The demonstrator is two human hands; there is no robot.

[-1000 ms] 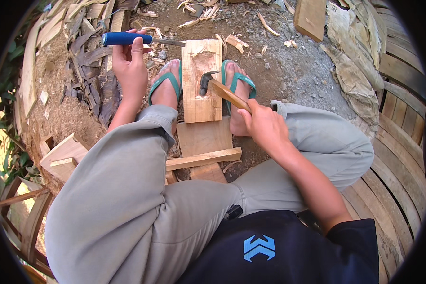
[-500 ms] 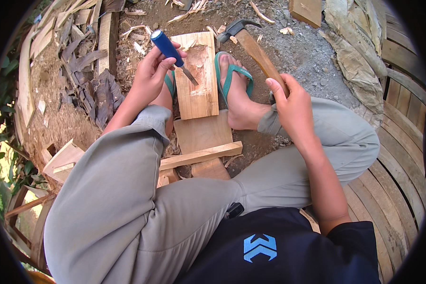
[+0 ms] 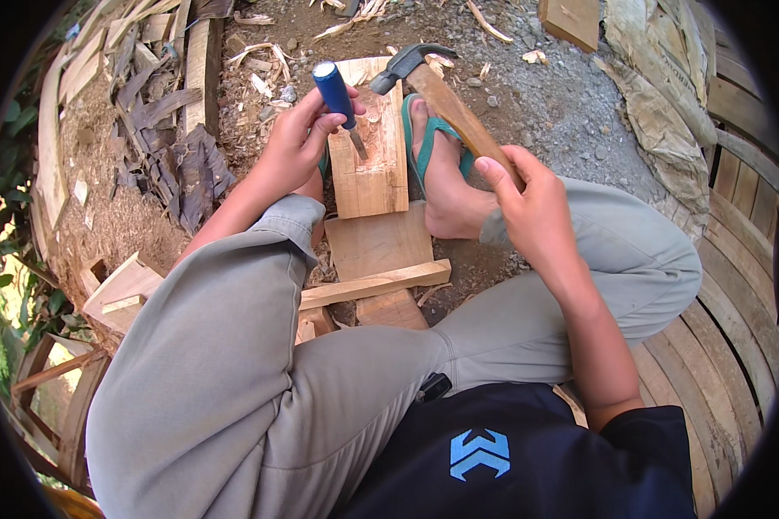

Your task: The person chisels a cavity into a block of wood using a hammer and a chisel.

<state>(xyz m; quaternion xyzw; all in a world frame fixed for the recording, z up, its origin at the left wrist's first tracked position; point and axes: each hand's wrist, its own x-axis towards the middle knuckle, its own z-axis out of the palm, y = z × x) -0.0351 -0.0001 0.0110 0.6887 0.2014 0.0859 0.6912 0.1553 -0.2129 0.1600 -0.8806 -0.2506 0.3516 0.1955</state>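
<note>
Between my feet lies a wooden block point(image 3: 372, 197) with a rough hollow cut into its upper face. My left hand point(image 3: 307, 134) grips a chisel point(image 3: 334, 93) by its blue handle; the blade slants down and its tip meets the hollow. In my right hand point(image 3: 532, 195) is a claw hammer point(image 3: 463, 112), held by its wooden handle. The hammer's dark head hangs over the block's far right corner, a little right of the chisel's handle end and apart from it.
Under the block's near end is a flat board point(image 3: 381, 242), with a wooden strip point(image 3: 376, 284) across it. My sandalled right foot point(image 3: 446, 173) stands beside the block. Wood scraps point(image 3: 201, 82) lie at left, a crumpled sack point(image 3: 645, 112) at right, and slatted wood point(image 3: 718, 346) beyond my right knee.
The chisel has become more upright, its tip shifting slightly within the hollow. The hammer head has swung left and down, nearer the chisel. The whole view has shifted a little.
</note>
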